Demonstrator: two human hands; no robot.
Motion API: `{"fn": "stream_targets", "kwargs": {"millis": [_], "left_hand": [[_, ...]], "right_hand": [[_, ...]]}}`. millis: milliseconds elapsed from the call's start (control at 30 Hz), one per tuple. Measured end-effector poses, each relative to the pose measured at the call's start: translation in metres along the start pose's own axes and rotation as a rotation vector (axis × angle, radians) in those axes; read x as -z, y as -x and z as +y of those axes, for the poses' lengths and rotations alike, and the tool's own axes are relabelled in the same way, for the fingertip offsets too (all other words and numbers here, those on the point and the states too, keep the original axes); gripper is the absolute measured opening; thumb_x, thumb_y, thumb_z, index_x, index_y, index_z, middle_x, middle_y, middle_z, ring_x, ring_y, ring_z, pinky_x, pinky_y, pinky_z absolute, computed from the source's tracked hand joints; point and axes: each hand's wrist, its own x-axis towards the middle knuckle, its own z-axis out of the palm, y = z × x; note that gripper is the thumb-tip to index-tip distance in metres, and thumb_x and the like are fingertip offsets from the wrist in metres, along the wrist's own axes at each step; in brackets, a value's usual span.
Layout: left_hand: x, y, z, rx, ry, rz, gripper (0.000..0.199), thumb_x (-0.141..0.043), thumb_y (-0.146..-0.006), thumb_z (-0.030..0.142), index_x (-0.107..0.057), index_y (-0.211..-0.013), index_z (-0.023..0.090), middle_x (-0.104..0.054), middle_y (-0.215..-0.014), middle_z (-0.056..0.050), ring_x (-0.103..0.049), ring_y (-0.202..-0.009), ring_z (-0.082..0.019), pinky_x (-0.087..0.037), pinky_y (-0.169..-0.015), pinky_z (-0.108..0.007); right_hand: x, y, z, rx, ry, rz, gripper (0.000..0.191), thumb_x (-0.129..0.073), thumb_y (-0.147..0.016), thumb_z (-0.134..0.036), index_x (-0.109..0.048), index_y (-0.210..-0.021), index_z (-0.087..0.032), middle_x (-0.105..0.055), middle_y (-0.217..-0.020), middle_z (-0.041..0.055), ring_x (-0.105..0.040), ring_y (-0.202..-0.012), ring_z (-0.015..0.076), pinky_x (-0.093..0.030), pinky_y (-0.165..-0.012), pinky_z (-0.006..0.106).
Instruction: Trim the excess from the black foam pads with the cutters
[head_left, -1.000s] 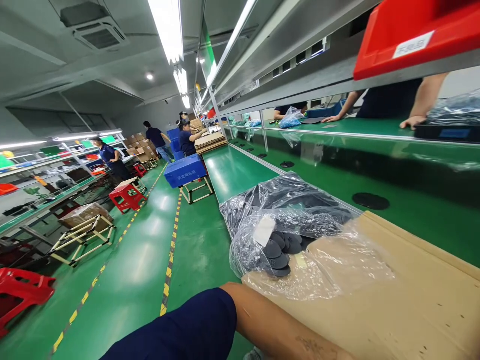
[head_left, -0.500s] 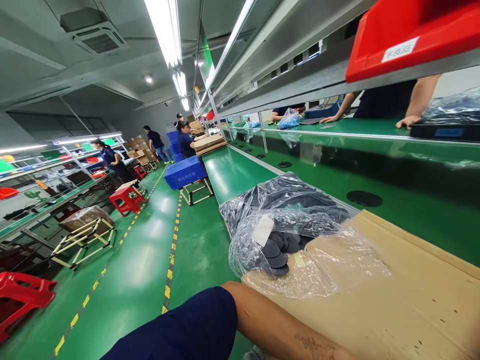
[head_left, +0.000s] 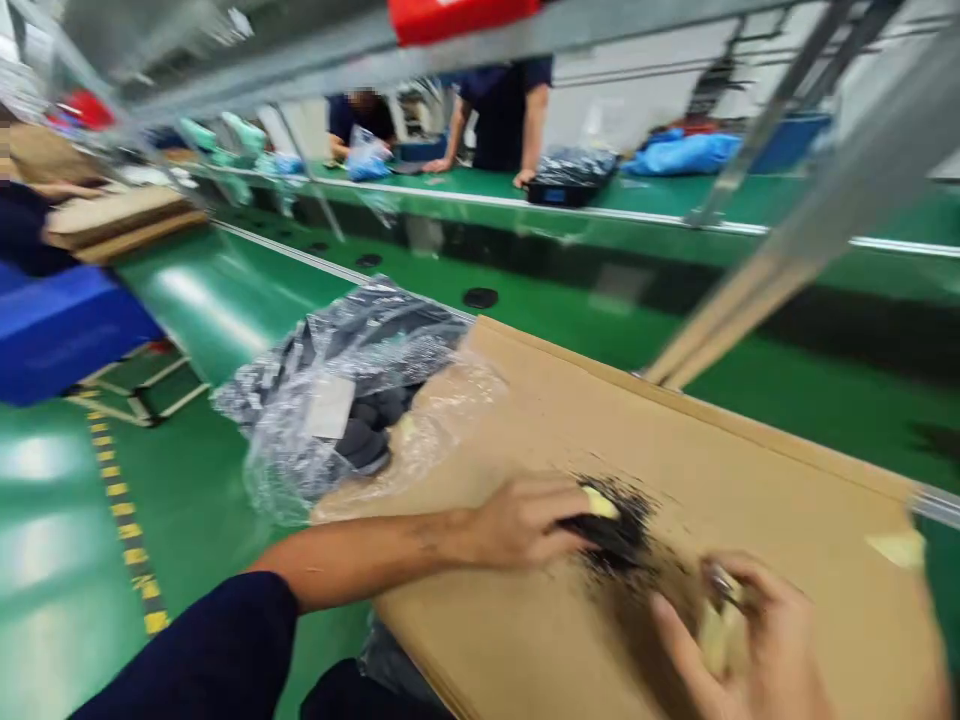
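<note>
My left hand (head_left: 521, 522) reaches over the brown cardboard sheet (head_left: 780, 480), its fingers closed on a dark, flat piece (head_left: 611, 540) that looks like one of the black discs; a pale yellow cover shows at a fingertip. Black scraps (head_left: 641, 505) lie scattered around that piece. To the right, my right hand (head_left: 757, 635) is curled around a small shiny metal tool (head_left: 721, 582), too blurred to name, with pale yellow material at its fingers. Left of my hands, a clear plastic bag (head_left: 292, 465) spills black discs (head_left: 364, 440) onto the cardboard, and a white slip (head_left: 330, 407) rests on it.
A metal post (head_left: 810, 240) slants down behind the cardboard. On the green conveyor belt behind lie black discs (head_left: 480, 298). Across it, a person (head_left: 504, 115) leans on the far bench beside a black tray (head_left: 566, 185). A blue box (head_left: 71, 325) stands at left.
The view has swung right and down. Both hands have come into sight over the cardboard, with the dark piece and the black scraps; before, only my left forearm showed.
</note>
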Motion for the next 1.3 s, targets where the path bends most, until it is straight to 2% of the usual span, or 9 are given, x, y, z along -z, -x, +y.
{"fn": "stream_targets", "kwargs": {"millis": [67, 133, 333, 533, 667, 900, 1100, 1300], "left_hand": [[0.0, 0.004, 0.004, -0.01, 0.081, 0.092, 0.023, -0.057, -0.1, 0.023, -0.066, -0.115, 0.008, -0.073, -0.095, -0.013, -0.07, -0.09, -0.019, -0.06, -0.082, -0.03], [0.001, 0.005, 0.008, -0.006, 0.112, 0.114, 0.02, -0.058, -0.099, 0.02, -0.067, -0.113, 0.01, -0.073, -0.093, -0.011, -0.069, -0.086, -0.018, -0.059, -0.077, -0.03], [0.006, 0.004, 0.017, -0.025, 0.139, 0.058, 0.016, -0.061, -0.098, 0.02, -0.069, -0.11, 0.013, -0.075, -0.093, -0.009, -0.068, -0.084, -0.016, -0.059, -0.076, -0.031], [0.007, 0.003, 0.021, -0.084, 0.205, 0.055, 0.015, -0.062, -0.098, 0.019, -0.07, -0.11, 0.014, -0.076, -0.088, -0.009, -0.069, -0.082, -0.016, -0.06, -0.075, -0.029], [0.007, 0.003, 0.023, -0.12, 0.232, 0.062, 0.015, -0.061, -0.099, 0.019, -0.07, -0.109, 0.013, -0.076, -0.087, -0.009, -0.069, -0.083, -0.016, -0.06, -0.075, -0.029], [0.008, 0.005, 0.022, -0.127, 0.228, 0.056, 0.024, -0.063, -0.098, 0.016, -0.068, -0.121, 0.013, -0.077, -0.089, -0.01, -0.071, -0.083, -0.016, -0.061, -0.074, -0.029], [0.008, 0.006, 0.021, -0.163, 0.227, 0.043, 0.022, -0.062, -0.098, 0.017, -0.068, -0.119, 0.014, -0.077, -0.094, -0.01, -0.072, -0.089, -0.017, -0.062, -0.078, -0.031], [0.005, 0.008, 0.017, -0.136, 0.243, 0.033, 0.018, -0.063, -0.097, 0.014, -0.07, -0.113, 0.013, -0.078, -0.095, -0.011, -0.073, -0.088, -0.017, -0.061, -0.079, -0.031]], "right_hand": [[0.012, 0.001, -0.008, 0.012, 0.101, -0.025, 0.034, -0.063, -0.095, -0.034, -0.055, -0.125, -0.021, -0.061, -0.097, 0.0086, -0.06, -0.081, 0.0233, -0.052, -0.069, 0.037], [0.016, -0.003, -0.014, 0.065, 0.161, -0.061, 0.029, -0.059, -0.096, -0.028, -0.056, -0.124, -0.023, -0.061, -0.098, 0.0095, -0.06, -0.087, 0.0254, -0.051, -0.074, 0.039], [0.016, -0.003, -0.016, 0.113, 0.176, -0.178, 0.046, -0.06, -0.092, -0.019, -0.055, -0.137, -0.025, -0.065, -0.099, 0.0086, -0.06, -0.088, 0.0258, -0.048, -0.072, 0.038], [0.016, 0.001, -0.016, 0.138, 0.142, -0.246, 0.032, -0.058, -0.092, -0.017, -0.06, -0.123, -0.022, -0.068, -0.096, 0.0082, -0.062, -0.087, 0.0246, -0.048, -0.072, 0.038], [0.017, 0.001, -0.017, 0.164, 0.13, -0.26, 0.028, -0.059, -0.094, -0.018, -0.058, -0.122, -0.02, -0.068, -0.098, 0.0092, -0.061, -0.084, 0.0237, -0.049, -0.071, 0.038], [0.018, 0.002, -0.018, 0.158, 0.131, -0.233, 0.027, -0.059, -0.094, -0.017, -0.059, -0.121, -0.022, -0.068, -0.097, 0.0086, -0.062, -0.084, 0.0237, -0.048, -0.071, 0.038], [0.016, 0.002, -0.021, 0.199, 0.151, -0.255, 0.026, -0.057, -0.096, -0.017, -0.059, -0.122, -0.019, -0.069, -0.099, 0.0103, -0.062, -0.085, 0.0235, -0.048, -0.071, 0.037], [0.016, 0.004, -0.022, 0.218, 0.171, -0.225, 0.023, -0.055, -0.098, -0.017, -0.061, -0.121, -0.015, -0.069, -0.094, 0.0102, -0.062, -0.08, 0.0212, -0.048, -0.067, 0.034]]}}
